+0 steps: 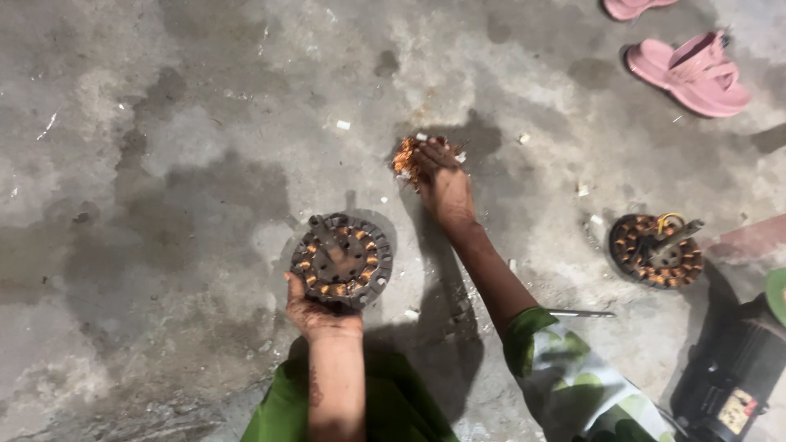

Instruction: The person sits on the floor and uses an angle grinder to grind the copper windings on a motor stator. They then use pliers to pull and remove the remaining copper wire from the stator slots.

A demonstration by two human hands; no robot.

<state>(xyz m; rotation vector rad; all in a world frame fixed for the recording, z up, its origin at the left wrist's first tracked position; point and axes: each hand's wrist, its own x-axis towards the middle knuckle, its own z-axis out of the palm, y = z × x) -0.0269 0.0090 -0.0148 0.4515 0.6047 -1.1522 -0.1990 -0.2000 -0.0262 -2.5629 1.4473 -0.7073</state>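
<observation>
While your left hand point(321, 309) holds the round, dark, rusty metal motor stator with copper-coloured windings in its slots point(342, 260) up off the grey concrete floor point(180, 164), grip clamped on its near rim with the face turned toward you, your right hand point(446, 190) is stretched out ahead with its fingers closed around a tangled tuft of orange copper wire point(406, 159), low over the floor. By the look of it you are in the stripping step: some slots of the stator show bare metal and others are packed with copper, so the work seems partly done. The next move likely calls for letting the tuft go onto the floor, bringing the right hand back to the stator and catching a firm pinch on the next coil; keep the left grip steady against the pull and mind sharp wire ends. A second round stator with full copper windings and a yellow lead point(657, 250) lies on the floor to your right, near a thin metal rod point(583, 313)
</observation>
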